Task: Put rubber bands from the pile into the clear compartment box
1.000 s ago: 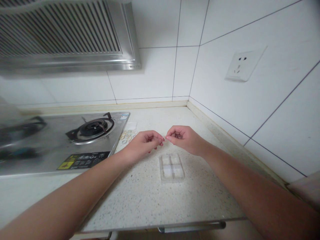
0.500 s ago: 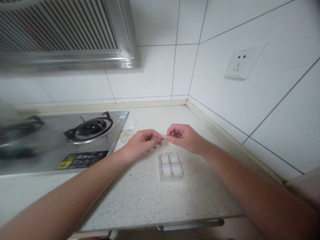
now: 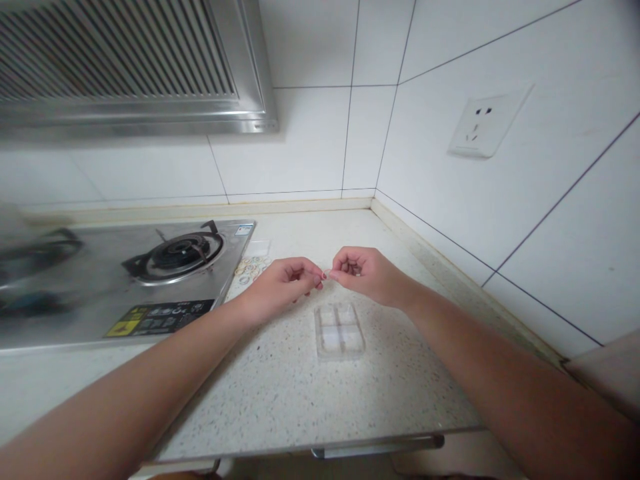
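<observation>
My left hand (image 3: 285,285) and my right hand (image 3: 364,272) meet above the speckled counter (image 3: 300,387), fingers curled and pinched tip to tip. Between the fingertips sits something very small, too small to name. Just below the hands a clear plastic box (image 3: 339,331) with small compartments lies flat on the counter. A small pile of coloured rubber bands (image 3: 251,268) lies left of my left hand, beside the stove's edge.
A steel gas stove (image 3: 130,280) with a black burner (image 3: 176,252) fills the left of the counter. A range hood (image 3: 130,67) hangs above it. White tiled walls meet in a corner, with a socket (image 3: 484,125) on the right wall. A drawer handle (image 3: 375,448) shows under the counter's front edge.
The view has drifted slightly, so everything sits a little lower-left. Both hands keep the same pinched pose, fingertips together.
</observation>
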The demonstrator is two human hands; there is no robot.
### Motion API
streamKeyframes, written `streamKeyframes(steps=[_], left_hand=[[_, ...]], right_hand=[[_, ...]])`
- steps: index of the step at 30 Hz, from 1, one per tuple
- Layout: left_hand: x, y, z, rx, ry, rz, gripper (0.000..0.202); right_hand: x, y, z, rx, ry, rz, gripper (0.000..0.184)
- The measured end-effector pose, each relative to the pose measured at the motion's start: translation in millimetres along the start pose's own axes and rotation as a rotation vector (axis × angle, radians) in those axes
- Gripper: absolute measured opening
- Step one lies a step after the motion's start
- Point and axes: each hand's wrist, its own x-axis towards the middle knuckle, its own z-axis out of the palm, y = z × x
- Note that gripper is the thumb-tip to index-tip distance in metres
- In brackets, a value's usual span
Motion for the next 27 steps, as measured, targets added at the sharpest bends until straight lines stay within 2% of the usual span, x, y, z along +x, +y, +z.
streamKeyframes(steps=[11, 27], left_hand=[[0.5, -0.2, -0.3, 0.011, -0.009, -0.013, 0.021], [-1.8, 3.5, -1.1, 0.071, -0.026, 0.017, 0.019]], right_hand=[[0.1, -1.3, -0.2, -0.040, 0.001, -0.013, 0.017], [-0.7, -3.3, 0.0, -0.037, -0.010, -0.019, 0.020]])
